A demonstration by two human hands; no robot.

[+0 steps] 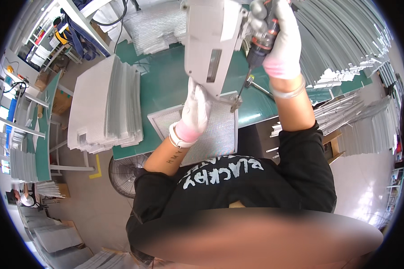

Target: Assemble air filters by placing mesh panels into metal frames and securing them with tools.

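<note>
Sheet stack (92, 101) toward ten o'clock, fanned sheets (341, 40) toward two, on the green counter (161, 67); pale grey housing (207, 33) at twelve, overlapping the mesh panel (217, 130); right hand (286, 42) gloved, at one, closed round a power driver (260, 49), bit slanting toward seven; left hand (196, 110) gloved, near centre, fingers together toward twelve, hold unclear; panel at centre, grey-framed, skewed, bit tip near its two-o'clock corner.

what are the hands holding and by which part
Right hand: the driver, by its body. Left hand, near the panel: whether it holds anything cannot be told.
</note>
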